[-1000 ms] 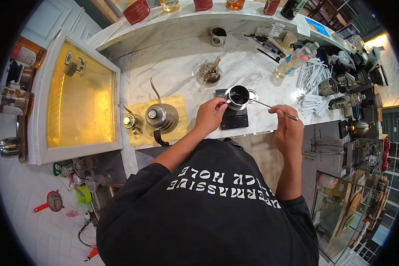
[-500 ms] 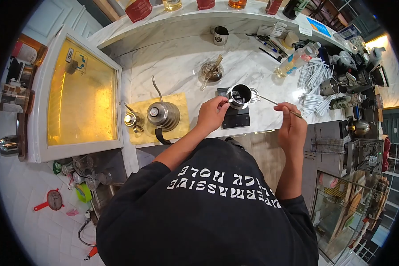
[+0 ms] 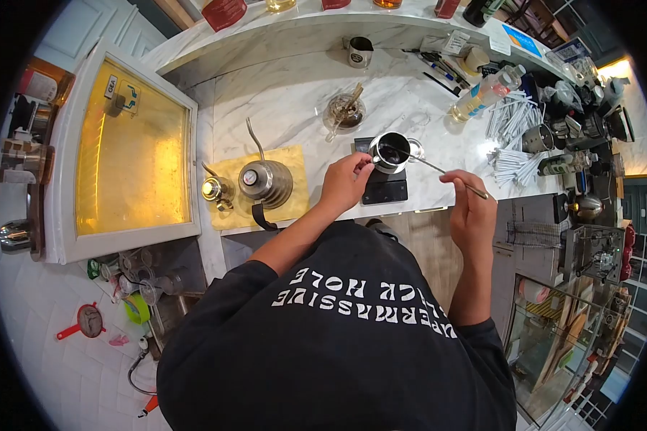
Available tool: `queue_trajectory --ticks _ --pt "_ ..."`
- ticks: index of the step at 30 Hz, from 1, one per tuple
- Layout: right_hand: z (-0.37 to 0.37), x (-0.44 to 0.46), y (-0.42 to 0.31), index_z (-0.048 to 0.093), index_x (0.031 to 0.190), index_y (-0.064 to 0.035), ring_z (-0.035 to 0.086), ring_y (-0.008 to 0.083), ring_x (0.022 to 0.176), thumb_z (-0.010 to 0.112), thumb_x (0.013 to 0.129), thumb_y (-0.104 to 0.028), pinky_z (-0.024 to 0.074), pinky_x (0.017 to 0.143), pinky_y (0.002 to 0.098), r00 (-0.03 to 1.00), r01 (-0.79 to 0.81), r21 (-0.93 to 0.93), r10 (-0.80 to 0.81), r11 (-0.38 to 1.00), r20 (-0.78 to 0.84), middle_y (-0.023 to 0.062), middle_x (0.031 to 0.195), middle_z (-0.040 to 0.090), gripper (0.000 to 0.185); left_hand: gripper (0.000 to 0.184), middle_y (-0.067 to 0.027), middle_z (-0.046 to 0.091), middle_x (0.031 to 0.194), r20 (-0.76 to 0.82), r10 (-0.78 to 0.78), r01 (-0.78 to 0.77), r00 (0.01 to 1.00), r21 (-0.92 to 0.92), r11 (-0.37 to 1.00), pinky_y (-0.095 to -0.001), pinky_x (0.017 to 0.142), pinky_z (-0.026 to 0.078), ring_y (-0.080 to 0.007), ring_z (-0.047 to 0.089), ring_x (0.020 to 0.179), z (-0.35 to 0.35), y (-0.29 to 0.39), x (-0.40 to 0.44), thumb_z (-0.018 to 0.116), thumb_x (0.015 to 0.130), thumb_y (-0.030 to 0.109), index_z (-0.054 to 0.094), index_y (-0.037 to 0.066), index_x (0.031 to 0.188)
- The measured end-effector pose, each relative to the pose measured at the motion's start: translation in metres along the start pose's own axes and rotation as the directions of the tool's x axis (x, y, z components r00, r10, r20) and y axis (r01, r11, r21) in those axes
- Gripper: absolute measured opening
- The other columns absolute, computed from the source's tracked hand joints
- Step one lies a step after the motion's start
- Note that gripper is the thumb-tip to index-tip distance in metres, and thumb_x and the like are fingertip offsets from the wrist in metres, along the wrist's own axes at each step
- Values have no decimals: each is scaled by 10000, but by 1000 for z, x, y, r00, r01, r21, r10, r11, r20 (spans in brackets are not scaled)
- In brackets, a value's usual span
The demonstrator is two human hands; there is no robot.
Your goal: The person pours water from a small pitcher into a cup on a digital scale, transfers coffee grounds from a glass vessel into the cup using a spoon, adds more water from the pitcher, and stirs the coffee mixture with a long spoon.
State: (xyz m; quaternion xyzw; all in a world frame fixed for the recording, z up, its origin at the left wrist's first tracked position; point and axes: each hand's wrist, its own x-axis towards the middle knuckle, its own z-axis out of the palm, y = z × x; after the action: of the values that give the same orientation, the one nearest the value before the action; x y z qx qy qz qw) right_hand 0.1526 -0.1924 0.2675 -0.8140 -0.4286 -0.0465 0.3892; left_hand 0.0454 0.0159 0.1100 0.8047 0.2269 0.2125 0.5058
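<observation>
A metal cup (image 3: pixel 390 164) with dark liquid inside is over a black scale (image 3: pixel 388 192) near the counter's front edge. My left hand (image 3: pixel 346 182) pinches the cup's handle on its left side. In my right hand (image 3: pixel 473 201) is a long thin spoon (image 3: pixel 433 167), held near its end, its far tip reaching into the cup. Just right of the cup, a small round glass or metal rim (image 3: pixel 416 149) shows partly. Behind the cup stands a glass server (image 3: pixel 346 113) with a light-coloured stick in it.
Gooseneck kettle (image 3: pixel 266 182) and a smaller metal vessel (image 3: pixel 218 189) stand on a yellow cloth (image 3: pixel 292 159) at left. A small pitcher (image 3: pixel 359 52) is at the back. Right: clear bottle (image 3: pixel 485 95), white straws (image 3: pixel 511 118), pens (image 3: pixel 438 66).
The spoon has shifted in the cup, swinging outward and then back in. My left hand keeps its hold on the handle. The whole view has shifted slightly.
</observation>
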Motion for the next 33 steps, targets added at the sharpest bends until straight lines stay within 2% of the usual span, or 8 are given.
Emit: queue_trajectory --ticks 6,10,13,17,21,25,29,33 --pt "-6 0 12 697 1045 2 704 313 919 589 1010 8 539 810 382 994 -113 7 112 994 10 134 1004 739 114 182 -131 752 938 2 -6 6 1000 -6 1000 -374 741 558 -268 724 818 -1 0 -1 721 954 179 709 44 1076" --pt "-3 -5 4 696 1028 -12 693 319 905 594 1009 5 536 820 389 1000 18 -4 -18 1000 16 111 1002 734 105 183 -131 749 935 2 26 -26 1000 3 1000 -376 742 559 -269 724 817 1 -3 0 722 955 174 706 42 1081" --pt "4 0 6 695 1031 -21 685 327 905 595 1010 0 536 825 392 1000 28 23 -28 999 -11 107 998 727 104 189 -133 749 938 -7 -13 13 1000 9 1000 -377 747 560 -270 725 821 2 1 -1 721 956 175 702 40 1086" --pt "-8 -7 12 692 1031 -28 674 338 914 591 1012 -3 534 822 399 995 -101 -5 101 995 -9 108 987 723 106 226 -150 758 965 21 -14 13 1000 10 1000 -365 790 551 -250 728 864 0 -1 0 707 968 167 699 6 1125" --pt "0 -3 7 686 1018 -31 665 352 909 590 1012 -1 531 834 408 998 60 24 -60 998 -23 115 983 720 101 231 -148 757 966 23 -26 26 999 5 1000 -364 788 549 -245 727 866 1 0 0 704 969 170 699 7 1132" --pt "-6 1 14 686 1033 -31 669 342 899 600 997 11 529 835 409 998 -66 9 66 998 -10 114 995 722 102 233 -139 756 962 32 -55 55 998 -12 998 -357 784 545 -233 722 874 -1 4 -1 702 971 168 700 7 1139" --pt "-8 -4 13 686 1041 -24 677 340 907 599 999 6 528 839 407 999 45 29 -45 999 6 119 1005 724 101 237 -133 754 957 25 -43 43 999 1 999 -353 781 542 -223 716 871 0 0 -1 704 970 164 700 6 1146" --pt "-1 4 13 684 1038 -21 679 347 909 597 1003 2 536 914 408 998 -67 22 67 998 -16 109 991 725 96 236 -131 755 957 33 -63 64 997 -6 998 -350 780 542 -216 715 871 1 2 -2 706 970 160 700 6 1149"
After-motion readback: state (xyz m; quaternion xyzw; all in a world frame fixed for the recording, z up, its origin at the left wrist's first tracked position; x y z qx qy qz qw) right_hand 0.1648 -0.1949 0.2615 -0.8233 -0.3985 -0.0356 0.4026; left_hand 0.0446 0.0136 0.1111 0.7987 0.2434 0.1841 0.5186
